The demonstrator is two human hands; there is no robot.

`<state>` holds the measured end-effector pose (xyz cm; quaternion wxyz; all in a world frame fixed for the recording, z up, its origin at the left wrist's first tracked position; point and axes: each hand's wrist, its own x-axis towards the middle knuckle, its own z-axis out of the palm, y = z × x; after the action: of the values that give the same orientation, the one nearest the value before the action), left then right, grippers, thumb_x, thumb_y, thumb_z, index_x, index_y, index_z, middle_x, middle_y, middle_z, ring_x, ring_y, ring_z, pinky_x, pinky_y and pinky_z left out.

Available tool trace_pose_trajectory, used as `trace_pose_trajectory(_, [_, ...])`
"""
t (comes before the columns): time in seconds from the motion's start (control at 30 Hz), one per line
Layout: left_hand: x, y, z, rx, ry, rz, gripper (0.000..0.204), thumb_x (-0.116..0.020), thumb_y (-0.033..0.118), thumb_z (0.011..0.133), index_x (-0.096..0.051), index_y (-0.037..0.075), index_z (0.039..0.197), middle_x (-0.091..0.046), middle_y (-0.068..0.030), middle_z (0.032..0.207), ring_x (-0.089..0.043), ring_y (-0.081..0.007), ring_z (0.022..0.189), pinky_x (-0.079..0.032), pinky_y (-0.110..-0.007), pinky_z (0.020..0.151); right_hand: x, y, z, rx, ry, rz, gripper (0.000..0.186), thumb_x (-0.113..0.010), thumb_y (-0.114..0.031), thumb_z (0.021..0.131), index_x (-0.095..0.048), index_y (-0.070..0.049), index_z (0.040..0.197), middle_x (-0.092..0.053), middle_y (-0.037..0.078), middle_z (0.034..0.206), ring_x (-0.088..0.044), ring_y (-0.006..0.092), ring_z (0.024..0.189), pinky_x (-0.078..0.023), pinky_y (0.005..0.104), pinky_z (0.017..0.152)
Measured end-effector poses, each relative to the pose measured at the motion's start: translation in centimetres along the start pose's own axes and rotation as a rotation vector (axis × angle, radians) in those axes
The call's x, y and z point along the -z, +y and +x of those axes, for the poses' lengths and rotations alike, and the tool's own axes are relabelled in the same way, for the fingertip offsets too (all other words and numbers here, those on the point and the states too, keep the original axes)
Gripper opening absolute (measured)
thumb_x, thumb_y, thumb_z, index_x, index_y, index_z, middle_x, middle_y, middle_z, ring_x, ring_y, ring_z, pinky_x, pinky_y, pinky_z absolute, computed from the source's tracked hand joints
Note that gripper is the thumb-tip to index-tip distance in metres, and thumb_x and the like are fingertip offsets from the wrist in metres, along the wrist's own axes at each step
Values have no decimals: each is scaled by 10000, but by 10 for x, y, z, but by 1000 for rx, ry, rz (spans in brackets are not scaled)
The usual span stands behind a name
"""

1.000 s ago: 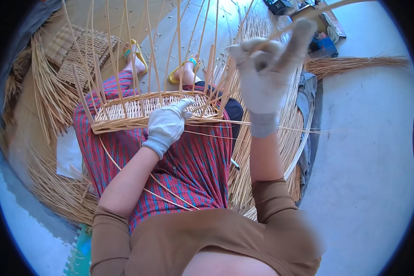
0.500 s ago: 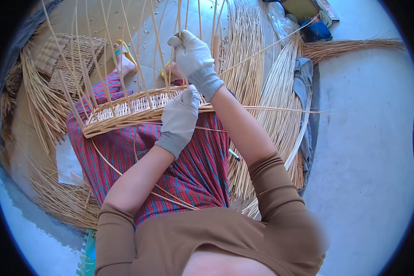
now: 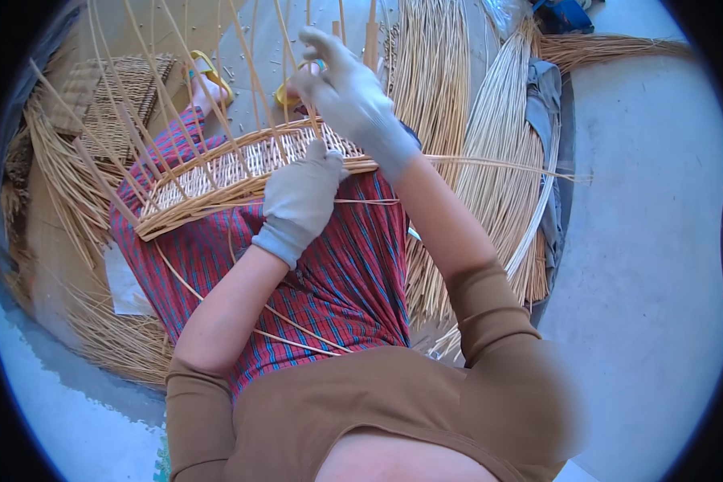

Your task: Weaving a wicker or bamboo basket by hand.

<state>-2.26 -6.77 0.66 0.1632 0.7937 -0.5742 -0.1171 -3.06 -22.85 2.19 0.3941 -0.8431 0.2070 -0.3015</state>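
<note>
A half-woven wicker basket [image 3: 217,168] lies across my lap on a red striped cloth [image 3: 329,281], long upright stakes standing around its woven base. My left hand [image 3: 297,201], in a pale knit glove, is closed on the basket's near side toward its right end, around the foot of a stake. My right hand [image 3: 353,100], gloved the same way, is raised over that end among the stakes, fingers apart and partly bent; I see nothing held in it. Loose weavers trail rightward from the basket [image 3: 506,161] and down over the cloth.
Long bundles of pale rods [image 3: 434,56] lie at my right, with a thinner bundle [image 3: 610,48] and grey fabric [image 3: 542,104] beside them. At left are more reeds [image 3: 72,193] and woven mats [image 3: 124,96]. My feet in yellow sandals [image 3: 221,88] show beyond the basket.
My right hand has come down and left from high at the right, closed near the stakes, then spread its fingers. The basket's left end has shifted slightly left.
</note>
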Motion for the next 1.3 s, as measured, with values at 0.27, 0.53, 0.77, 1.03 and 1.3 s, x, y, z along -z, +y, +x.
trace_pose_trajectory(0.27, [-9, -5, 0, -11, 228, -61, 316, -698, 318, 912, -662, 114, 1150, -652, -106, 950, -673, -318, 761, -530, -442, 644, 110, 6, -75, -356, 271, 310, 281, -577, -144, 1048, -545, -40, 1307, -658, 113, 1036, -682, 173, 914, -586, 325, 822])
trace_pose_trajectory(0.53, [-20, 1, -2, 95, 144, 67, 936, -776, 219, 830, -269, 99, 1607, -624, -147, 1143, -663, -332, 878, -533, -440, 692, 62, -12, 33, 56, -130, -203, 718, -721, -98, 848, -483, -213, 1515, -658, 138, 1086, -683, 289, 943, -549, 396, 874])
trace_pose_trajectory(0.77, [20, 11, -18, -38, 158, 120, 529, -648, 199, 918, -558, 259, 1436, -589, -100, 977, -637, -304, 652, -518, -444, 547, 64, -55, 6, -58, 81, -248, 1065, -823, -269, 748, -208, -114, 1604, -705, 190, 1029, -697, 415, 863, -556, 461, 745])
trace_pose_trajectory(1.03, [34, 17, -10, -141, 382, 303, 505, -755, 232, 833, -653, 137, 1318, -574, -114, 1024, -641, -318, 915, -524, -445, 758, 108, -22, -96, 227, -236, -809, 682, -861, -412, 658, -595, -126, 1217, -630, 40, 1102, -624, 268, 1095, -545, 398, 860])
trace_pose_trajectory(1.3, [23, 16, 12, -209, 222, 229, 375, -701, 198, 846, -654, 35, 1181, -624, -119, 1008, -658, -318, 817, -537, -432, 707, 107, -7, -72, 338, -419, -823, 484, -782, -498, 766, -596, -99, 967, -634, 70, 842, -678, 258, 828, -560, 392, 640])
